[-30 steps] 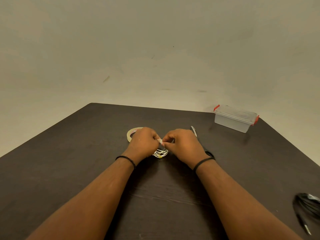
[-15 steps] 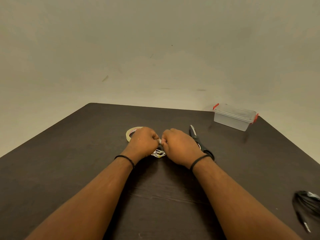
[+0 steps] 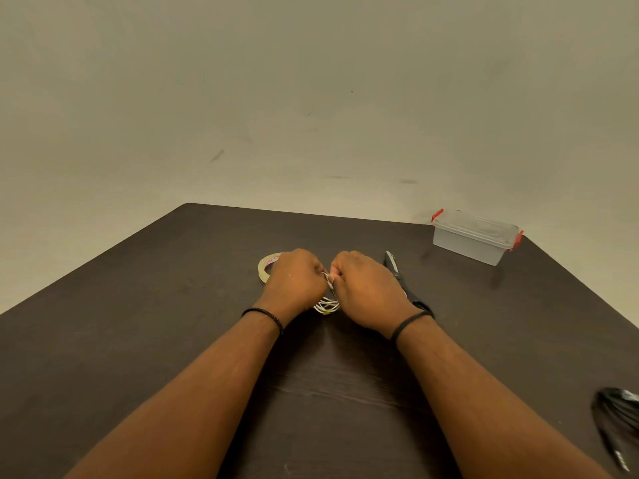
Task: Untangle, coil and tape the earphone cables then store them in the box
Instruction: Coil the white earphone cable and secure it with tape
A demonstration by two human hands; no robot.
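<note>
A coiled white earphone cable (image 3: pixel 326 304) sits between my two hands at the middle of the dark table (image 3: pixel 138 323). My left hand (image 3: pixel 297 281) and my right hand (image 3: pixel 366 288) both pinch the top of the coil, fingers closed and knuckles nearly touching. Most of the coil is hidden behind my hands. A roll of clear tape (image 3: pixel 265 266) lies just behind my left hand. The clear storage box (image 3: pixel 473 242) with red latches stands lidded at the far right corner.
Black scissors (image 3: pixel 397 276) lie right of my right hand, partly hidden by my wrist. A coiled black earphone cable (image 3: pixel 617 418) rests at the table's near right edge. A plain wall rises behind the table.
My hands have drawn closer together over the white coil and moved slightly left, uncovering more of the scissors. The coil now shows less between them.
</note>
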